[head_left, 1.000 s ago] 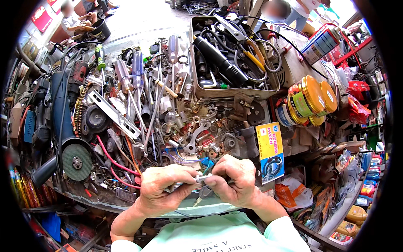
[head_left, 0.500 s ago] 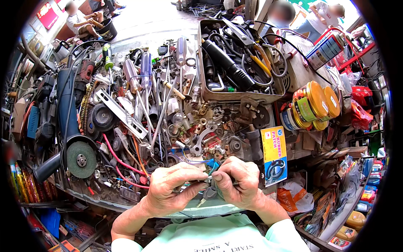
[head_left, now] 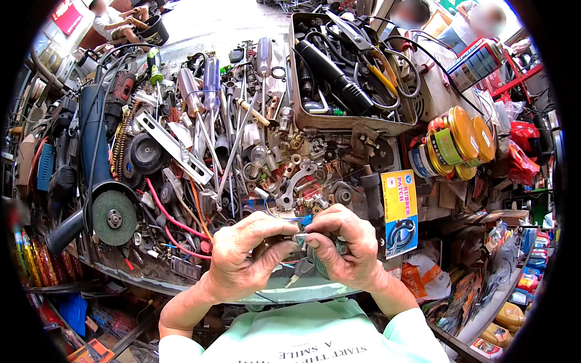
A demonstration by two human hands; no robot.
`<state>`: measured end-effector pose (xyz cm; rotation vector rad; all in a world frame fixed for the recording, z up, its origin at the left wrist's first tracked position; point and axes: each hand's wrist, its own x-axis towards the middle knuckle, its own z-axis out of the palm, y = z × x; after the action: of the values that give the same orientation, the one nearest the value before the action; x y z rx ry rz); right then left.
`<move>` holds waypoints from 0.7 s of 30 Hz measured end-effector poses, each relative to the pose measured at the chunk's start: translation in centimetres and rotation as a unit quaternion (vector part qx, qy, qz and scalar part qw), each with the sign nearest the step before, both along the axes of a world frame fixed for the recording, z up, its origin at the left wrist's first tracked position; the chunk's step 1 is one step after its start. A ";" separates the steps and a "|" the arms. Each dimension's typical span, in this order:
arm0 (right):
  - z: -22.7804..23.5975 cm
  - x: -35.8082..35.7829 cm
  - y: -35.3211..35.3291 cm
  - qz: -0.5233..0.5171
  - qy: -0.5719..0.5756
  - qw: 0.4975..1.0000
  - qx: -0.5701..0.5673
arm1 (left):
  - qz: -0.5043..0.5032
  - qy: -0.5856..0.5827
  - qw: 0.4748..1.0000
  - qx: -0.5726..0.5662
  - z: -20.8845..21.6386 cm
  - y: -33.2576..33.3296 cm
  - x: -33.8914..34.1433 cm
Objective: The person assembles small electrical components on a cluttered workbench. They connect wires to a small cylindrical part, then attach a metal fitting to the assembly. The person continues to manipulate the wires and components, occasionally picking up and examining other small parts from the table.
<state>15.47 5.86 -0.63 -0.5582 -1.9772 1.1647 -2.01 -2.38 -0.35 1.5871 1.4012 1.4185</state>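
Note:
My left hand [head_left: 248, 251] and my right hand [head_left: 344, 247] meet above the front edge of the workbench. Each pinches with thumb and forefinger at a small silvery metal part [head_left: 301, 238]; the fingertips cover most of it, so its kind is unclear. Below, between the hands, a key [head_left: 294, 280] with a dark head shows; whether it hangs or rests on the bench I cannot tell. Something dark green and ribbed is partly hidden beneath my right hand. A small blue piece [head_left: 305, 220] with thin wires lies just beyond the fingertips.
Screwdrivers [head_left: 211, 85], nuts and loose metal parts crowd the bench. At left lies an angle grinder [head_left: 114, 218]. A metal box [head_left: 357, 124] of tools stands at the back, with a yellow-and-blue patch box [head_left: 399, 212] and gold-lidded jars [head_left: 458, 142] at right. People sit beyond.
My fingertips have come closer together around the small metal part, which shows more now. The key shows more fully below them. The whole view has shifted slightly.

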 end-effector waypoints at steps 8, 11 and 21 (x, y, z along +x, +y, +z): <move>-0.2 0.1 0.0 0.004 -0.004 1.000 0.019 | -0.005 -0.046 0.997 -0.058 -0.2 -0.3 0.0; -0.2 0.0 -0.1 -0.001 0.004 1.000 0.017 | -0.017 -0.005 0.999 -0.043 0.9 -0.1 -0.4; -0.4 0.0 -0.2 0.021 0.013 0.999 0.027 | -0.035 -0.189 0.966 -0.175 0.7 -1.2 -0.5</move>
<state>15.42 5.63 -1.02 -0.4747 -2.0005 1.1354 -2.47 -3.56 0.38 1.0666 1.2659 1.2652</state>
